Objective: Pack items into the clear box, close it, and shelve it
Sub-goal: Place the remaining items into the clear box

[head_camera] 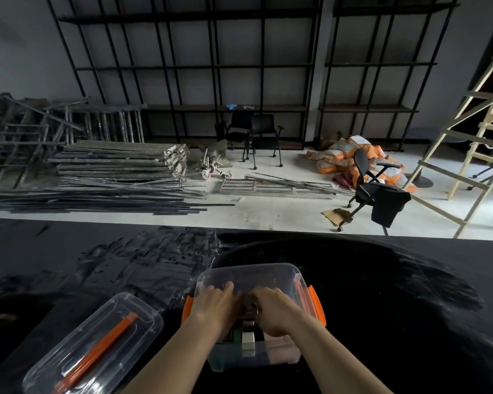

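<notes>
The clear box with orange side latches stands open on the black table, near the front edge. Both hands reach down into it. My left hand and my right hand press side by side on a dark item between them, inside the box. Below the hands, a white block and a greenish item lie in the box, partly hidden by my wrists. The clear lid with an orange handle lies upside down on the table to the left of the box.
The black table stretches wide on both sides. Beyond its far edge are a pale floor, stacked metal bars, black chairs, orange sacks, a wooden ladder at right and tall black shelving along the back wall.
</notes>
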A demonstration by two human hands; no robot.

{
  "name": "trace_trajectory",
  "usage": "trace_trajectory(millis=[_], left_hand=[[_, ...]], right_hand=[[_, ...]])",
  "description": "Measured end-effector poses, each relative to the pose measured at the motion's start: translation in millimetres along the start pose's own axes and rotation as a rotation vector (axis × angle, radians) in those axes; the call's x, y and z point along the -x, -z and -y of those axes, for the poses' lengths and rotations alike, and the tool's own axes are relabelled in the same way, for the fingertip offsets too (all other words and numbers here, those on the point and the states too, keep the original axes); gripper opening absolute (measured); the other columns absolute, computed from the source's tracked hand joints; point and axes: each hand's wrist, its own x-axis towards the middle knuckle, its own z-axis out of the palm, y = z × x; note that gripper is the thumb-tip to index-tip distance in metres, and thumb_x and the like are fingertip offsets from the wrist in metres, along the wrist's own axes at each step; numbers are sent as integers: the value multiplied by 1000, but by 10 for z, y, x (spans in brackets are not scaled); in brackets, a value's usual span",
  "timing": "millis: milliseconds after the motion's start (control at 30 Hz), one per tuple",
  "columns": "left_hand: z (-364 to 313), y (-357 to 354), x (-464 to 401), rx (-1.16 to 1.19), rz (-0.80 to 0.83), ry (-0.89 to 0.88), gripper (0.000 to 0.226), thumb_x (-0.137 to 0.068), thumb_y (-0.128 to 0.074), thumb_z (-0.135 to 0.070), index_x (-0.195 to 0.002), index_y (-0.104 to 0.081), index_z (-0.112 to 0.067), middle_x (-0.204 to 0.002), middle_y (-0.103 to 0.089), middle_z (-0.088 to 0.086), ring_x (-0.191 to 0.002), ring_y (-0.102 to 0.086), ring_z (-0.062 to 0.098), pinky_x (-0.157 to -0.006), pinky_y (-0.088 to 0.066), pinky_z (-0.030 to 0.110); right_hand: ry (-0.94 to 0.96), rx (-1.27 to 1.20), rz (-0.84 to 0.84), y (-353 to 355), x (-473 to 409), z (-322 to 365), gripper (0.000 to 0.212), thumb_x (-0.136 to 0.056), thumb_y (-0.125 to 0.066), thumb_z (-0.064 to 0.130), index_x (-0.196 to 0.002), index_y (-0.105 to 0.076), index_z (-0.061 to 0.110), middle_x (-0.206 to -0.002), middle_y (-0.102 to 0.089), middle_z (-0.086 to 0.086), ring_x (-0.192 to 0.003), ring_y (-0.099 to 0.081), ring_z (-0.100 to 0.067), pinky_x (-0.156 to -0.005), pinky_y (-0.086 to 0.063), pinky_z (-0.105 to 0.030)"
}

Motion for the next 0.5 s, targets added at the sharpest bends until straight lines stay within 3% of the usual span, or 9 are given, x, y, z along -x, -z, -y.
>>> trace_trajectory(millis=[67, 167, 300, 400, 500], left_hand=[[-15, -18, -6, 48, -5, 8, 56, -92, -64, -15, -146, -48, -21, -150, -42, 11, -119, -63, 35, -107, -36, 53], [-5, -35, -11, 123, -11, -6, 51, -93, -64, -12, -140, -47, -20, -140, -52, 10, -118, -63, 36, -102, -41, 54], [25, -18, 4, 175, -42, -32, 50, -93, -65, -17, -138, -44, -22, -132, -62, 6, -121, -61, 35, -102, -40, 54], [40, -8, 12, 251, -113, -53, 51, -94, -65, -28, -140, -43, -27, -132, -57, 6, -125, -57, 30, -96, -42, 45], [65, 18, 33, 412, -246, -79, 56, -89, -67, -42, -138, -42, -31, -129, -56, 2, -118, -62, 26, -86, -48, 40]], right_hand=[[-16, 7, -12, -14, -7, -12, 43, -86, -67, 7, -126, -60, 21, -117, -66, -2, -99, -66, -20, -80, -55, -30], [-24, 28, -78, -47, -29, -30, 33, -85, -66, 4, -115, -67, 18, -109, -67, -3, -93, -68, -21, -73, -57, -31], [-19, 5, -139, -34, -23, -44, 41, -84, -68, 6, -123, -60, 19, -117, -64, -3, -96, -65, -21, -67, -48, -26], [2, -62, -172, 5, -7, -12, 43, -83, -71, 12, -123, -58, 19, -117, -65, -2, -92, -61, -18, -68, -45, -24], [32, -197, -229, 63, 10, 41, 34, -81, -71, 20, -114, -63, 13, -97, -71, 2, -84, -65, -14, -67, -50, -23]])
